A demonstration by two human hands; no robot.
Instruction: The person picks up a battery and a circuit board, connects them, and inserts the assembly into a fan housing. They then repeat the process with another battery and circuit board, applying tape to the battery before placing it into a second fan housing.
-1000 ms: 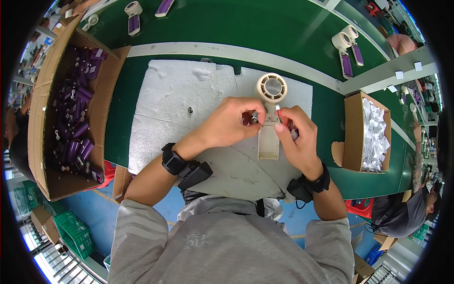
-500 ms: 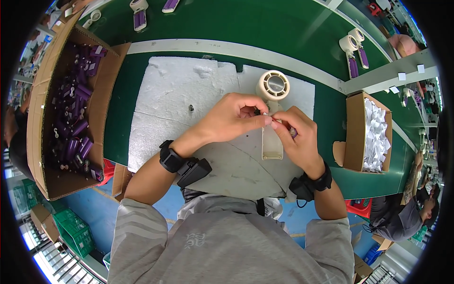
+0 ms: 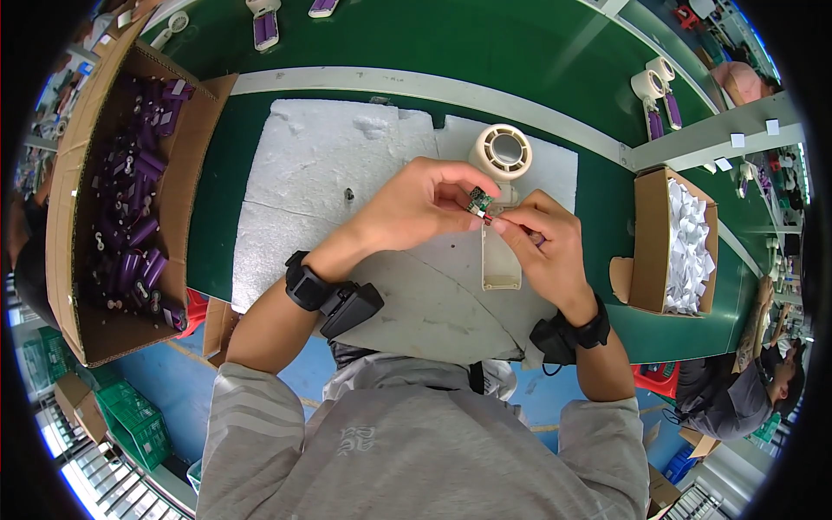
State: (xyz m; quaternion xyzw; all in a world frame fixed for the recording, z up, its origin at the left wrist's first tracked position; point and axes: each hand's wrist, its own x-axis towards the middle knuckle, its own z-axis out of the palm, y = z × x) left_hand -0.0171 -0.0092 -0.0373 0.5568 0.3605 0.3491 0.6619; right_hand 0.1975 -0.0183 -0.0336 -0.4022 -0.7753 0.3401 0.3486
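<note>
Raised since — small green circuit board (image 3: 479, 201)

- A white foam sheet (image 3: 329, 173) lies on the green workbench (image 3: 520, 35), straight ahead of the person.
- A cream plastic handheld fan body (image 3: 501, 260) lies on the sheet's right part, its round head at the far end.
- The left hand (image 3: 416, 208) and right hand (image 3: 542, 247) meet above the fan's handle, a small green circuit board (image 3: 479, 202) between their fingertips.
- A large open cardboard box (image 3: 65, 208) of purple parts stands left of the sheet.
- A smaller cardboard box (image 3: 646, 243) of white pieces stands right of it.
- More assembled fans (image 3: 652, 91) lie farther back, beyond a pale strip crossing the bench.
- Another person (image 3: 737, 399) sits at the lower right.
</note>
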